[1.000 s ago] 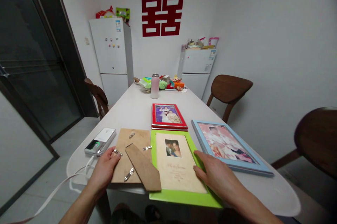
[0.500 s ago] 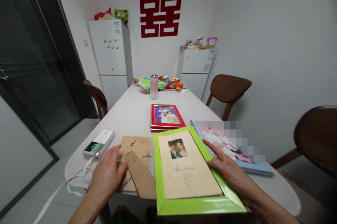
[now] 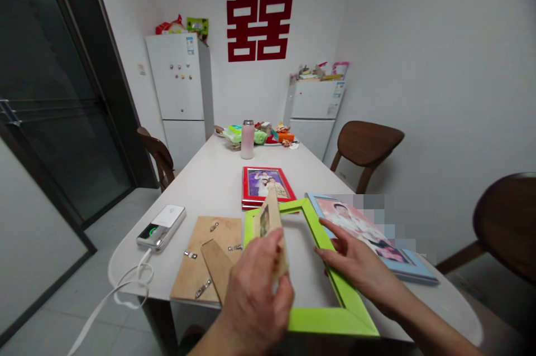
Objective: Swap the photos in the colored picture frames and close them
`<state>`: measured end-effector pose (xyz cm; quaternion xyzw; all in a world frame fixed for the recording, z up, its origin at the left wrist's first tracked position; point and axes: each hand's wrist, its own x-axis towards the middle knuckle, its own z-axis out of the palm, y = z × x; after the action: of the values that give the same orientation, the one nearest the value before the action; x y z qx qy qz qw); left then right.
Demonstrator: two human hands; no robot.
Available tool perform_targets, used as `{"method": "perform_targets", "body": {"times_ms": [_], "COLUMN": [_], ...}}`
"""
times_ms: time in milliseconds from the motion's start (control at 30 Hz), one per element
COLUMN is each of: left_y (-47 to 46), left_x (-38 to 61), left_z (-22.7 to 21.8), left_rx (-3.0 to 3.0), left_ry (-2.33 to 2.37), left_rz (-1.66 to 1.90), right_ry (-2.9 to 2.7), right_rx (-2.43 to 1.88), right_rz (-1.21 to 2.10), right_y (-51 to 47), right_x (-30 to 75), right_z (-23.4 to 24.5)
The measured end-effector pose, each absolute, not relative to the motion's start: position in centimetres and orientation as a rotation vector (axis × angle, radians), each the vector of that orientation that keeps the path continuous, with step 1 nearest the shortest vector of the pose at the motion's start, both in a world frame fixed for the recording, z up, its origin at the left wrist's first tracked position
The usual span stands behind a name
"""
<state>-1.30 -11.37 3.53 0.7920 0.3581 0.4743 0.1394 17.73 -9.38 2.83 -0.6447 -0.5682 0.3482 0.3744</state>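
A lime-green picture frame [image 3: 330,267] lies at the near edge of the white table [image 3: 218,177]. My left hand [image 3: 257,286] is closed on a beige photo card [image 3: 272,227], which stands lifted on edge out of the frame. On the frame's right rail rests my right hand [image 3: 355,261], its fingers gripping that rail. To the left of the frame lies its brown backing board [image 3: 205,258] with a stand and metal clips.
A red-framed photo [image 3: 266,184] lies further back, a blue-framed photo [image 3: 368,236] to the right. A power bank [image 3: 161,226] with a white cable sits at the left. A pink bottle [image 3: 247,139] and snacks stand at the far end. Wooden chairs [image 3: 364,144] flank the table.
My left hand left the backing board, took the photo card and lifted it out of the green frame. The frame's opening now shows empty. My right hand stays on the frame's right rail.
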Motion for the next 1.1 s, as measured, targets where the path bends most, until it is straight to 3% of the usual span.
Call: {"method": "perform_targets", "body": {"times_ms": [100, 267, 433, 700, 767, 967, 1100], "left_y": [-10.6, -9.8, -9.9, -10.0, -10.1, -10.6, -10.1], "left_x": [-4.9, -9.6, -11.0, -11.3, -11.1, -7.9, -5.9], "left_z": [3.6, 1.0, -1.1, -0.7, -0.6, -0.9, -1.5], "left_rx": [1.926, 1.568, 1.691, 2.155, 2.233, 2.487, 2.524], "left_ry": [1.379, 1.473, 1.598, 1.854, 1.871, 1.482, 1.358], "left_rz": [1.414, 1.268, 1.086, 0.738, 0.725, 0.798, 0.819], "right_ry": [-1.710, -1.934, -2.045, -2.007, -1.931, -1.326, -1.178], "right_rx": [-1.908, -1.975, -1.997, -1.901, -1.804, -1.407, -1.226], "right_rz": [0.453, 0.197, 0.137, -0.022, 0.186, 1.425, 1.535], "right_y": [-8.7, -8.5, -8.5, -8.6, -8.2, -5.9, -5.6], "right_x": [18.5, 18.6, 18.5, 17.3, 15.9, 10.1, 8.3], "right_z": [1.3, -0.4, -1.3, 0.1, 0.5, -0.6, 0.9]}}
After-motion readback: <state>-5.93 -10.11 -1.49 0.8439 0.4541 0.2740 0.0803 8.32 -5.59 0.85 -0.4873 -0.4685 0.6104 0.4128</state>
